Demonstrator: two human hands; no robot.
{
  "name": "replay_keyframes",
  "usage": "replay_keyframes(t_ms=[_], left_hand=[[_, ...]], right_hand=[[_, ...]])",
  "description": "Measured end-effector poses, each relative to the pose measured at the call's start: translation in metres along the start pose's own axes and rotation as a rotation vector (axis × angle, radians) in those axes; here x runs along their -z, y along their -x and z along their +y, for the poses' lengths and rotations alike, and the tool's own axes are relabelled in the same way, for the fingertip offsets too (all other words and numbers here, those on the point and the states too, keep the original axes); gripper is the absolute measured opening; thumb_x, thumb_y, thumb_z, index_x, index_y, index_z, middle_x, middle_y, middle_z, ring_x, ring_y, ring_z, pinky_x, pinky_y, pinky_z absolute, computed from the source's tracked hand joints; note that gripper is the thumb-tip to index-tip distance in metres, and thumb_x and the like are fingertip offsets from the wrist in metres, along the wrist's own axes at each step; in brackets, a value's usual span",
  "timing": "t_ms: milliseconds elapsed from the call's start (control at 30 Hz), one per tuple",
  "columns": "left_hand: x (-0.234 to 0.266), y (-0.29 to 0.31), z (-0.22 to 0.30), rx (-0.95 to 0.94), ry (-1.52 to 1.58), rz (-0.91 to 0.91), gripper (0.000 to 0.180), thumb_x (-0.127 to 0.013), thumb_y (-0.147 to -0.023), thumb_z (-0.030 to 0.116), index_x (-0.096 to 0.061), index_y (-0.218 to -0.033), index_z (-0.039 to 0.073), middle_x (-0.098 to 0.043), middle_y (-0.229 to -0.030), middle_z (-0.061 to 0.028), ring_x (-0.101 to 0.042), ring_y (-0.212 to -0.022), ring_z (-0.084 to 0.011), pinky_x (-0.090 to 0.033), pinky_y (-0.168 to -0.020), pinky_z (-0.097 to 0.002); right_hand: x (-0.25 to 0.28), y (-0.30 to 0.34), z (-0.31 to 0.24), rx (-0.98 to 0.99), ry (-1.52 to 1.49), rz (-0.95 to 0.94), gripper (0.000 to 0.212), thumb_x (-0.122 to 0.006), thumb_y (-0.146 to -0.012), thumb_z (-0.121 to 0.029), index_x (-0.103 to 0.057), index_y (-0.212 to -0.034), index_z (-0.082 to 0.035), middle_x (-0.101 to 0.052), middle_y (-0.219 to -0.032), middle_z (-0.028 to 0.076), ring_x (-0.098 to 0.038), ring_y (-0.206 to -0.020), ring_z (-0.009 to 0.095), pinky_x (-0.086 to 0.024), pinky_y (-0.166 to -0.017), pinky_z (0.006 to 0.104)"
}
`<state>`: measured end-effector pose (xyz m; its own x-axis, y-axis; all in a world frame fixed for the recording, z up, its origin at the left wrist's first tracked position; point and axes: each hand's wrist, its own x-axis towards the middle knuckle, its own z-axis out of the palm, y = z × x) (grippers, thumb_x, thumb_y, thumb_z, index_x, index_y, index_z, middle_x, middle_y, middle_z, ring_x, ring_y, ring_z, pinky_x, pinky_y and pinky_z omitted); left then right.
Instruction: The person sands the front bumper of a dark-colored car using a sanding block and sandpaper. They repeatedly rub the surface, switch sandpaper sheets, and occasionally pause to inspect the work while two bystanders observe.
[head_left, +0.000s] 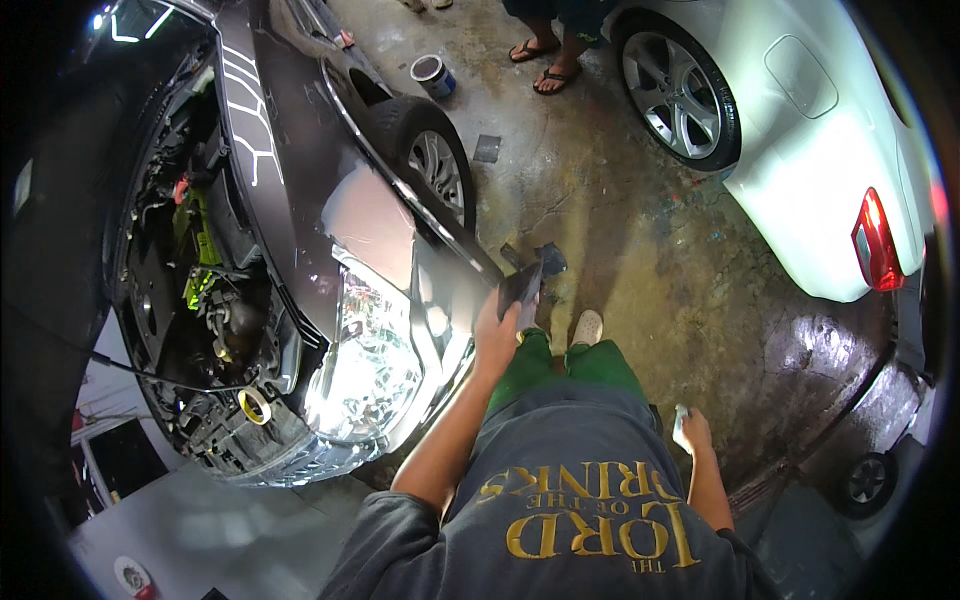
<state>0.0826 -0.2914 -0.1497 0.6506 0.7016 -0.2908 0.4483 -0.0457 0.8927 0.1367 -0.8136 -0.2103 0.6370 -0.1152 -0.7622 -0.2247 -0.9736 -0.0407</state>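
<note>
Beside the front corner of a dark car [290, 160], my left hand [493, 338] grips a dark, flat, sheet-like piece [519, 287] whose material I cannot make out. The hand is close to the fender edge; whether it touches the car is unclear. A dull pinkish-beige patch [370, 215] covers part of the fender above the bright headlight [368, 365]. Down at my right side, my right hand [694, 434] is closed around a small whitish object [681, 414], mostly hidden by the fingers.
The car's engine bay [205, 270] is exposed, with a yellow tape roll [254, 405] at its front. A paint can [432, 76], a grey square piece [487, 148] and dark scraps [551, 258] lie on the floor. Another person's sandalled feet [553, 78] stand near a white car [800, 190].
</note>
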Motion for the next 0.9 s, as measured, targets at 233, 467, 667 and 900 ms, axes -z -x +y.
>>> replay_keyframes(t_ms=[233,467,667,900], left_hand=[[-0.006,0.087,0.035,0.13,0.206,-0.036,0.028,-0.063,-0.1,0.02,-0.067,-0.114,-0.004,-0.071,-0.096,-0.006,-0.06,-0.088,-0.0115,-0.048,-0.082,-0.0287],[0.058,0.134,0.063,0.042,0.227,0.157,0.029,-0.064,-0.101,0.017,-0.065,-0.122,-0.003,-0.07,-0.11,-0.0048,-0.062,-0.098,-0.0133,-0.048,-0.09,-0.0289],[0.148,0.143,0.098,-0.019,0.501,0.349,0.037,-0.065,-0.097,0.013,-0.06,-0.129,-0.003,-0.068,-0.12,-0.0098,-0.066,-0.108,-0.0203,-0.051,-0.097,-0.0331],[0.237,0.118,0.083,-0.076,0.625,0.285,0.041,-0.062,-0.096,0.012,-0.055,-0.133,-0.004,-0.066,-0.122,-0.0129,-0.067,-0.11,-0.0257,-0.051,-0.099,-0.0392]], right_hand=[[0.102,-0.018,-0.123,0.369,-0.324,0.233,0.038,-0.058,-0.089,-0.021,-0.064,-0.119,0.002,-0.067,-0.115,0.022,-0.064,-0.108,0.04,-0.048,-0.097,0.0458],[0.142,0.004,-0.21,0.588,-0.858,-0.236,0.034,-0.063,-0.089,-0.012,-0.061,-0.118,0.005,-0.071,-0.103,0.014,-0.07,-0.087,0.023,-0.055,-0.077,0.0332],[0.117,0.035,-0.244,0.63,-0.988,-0.556,0.034,-0.061,-0.092,-0.014,-0.059,-0.117,0.01,-0.071,-0.094,0.016,-0.072,-0.069,0.024,-0.059,-0.058,0.0355],[0.083,0.101,-0.296,0.751,-1.329,-0.326,0.026,-0.06,-0.098,-0.02,-0.064,-0.113,0.001,-0.07,-0.096,0.008,-0.069,-0.074,0.018,-0.055,-0.065,0.0319]])
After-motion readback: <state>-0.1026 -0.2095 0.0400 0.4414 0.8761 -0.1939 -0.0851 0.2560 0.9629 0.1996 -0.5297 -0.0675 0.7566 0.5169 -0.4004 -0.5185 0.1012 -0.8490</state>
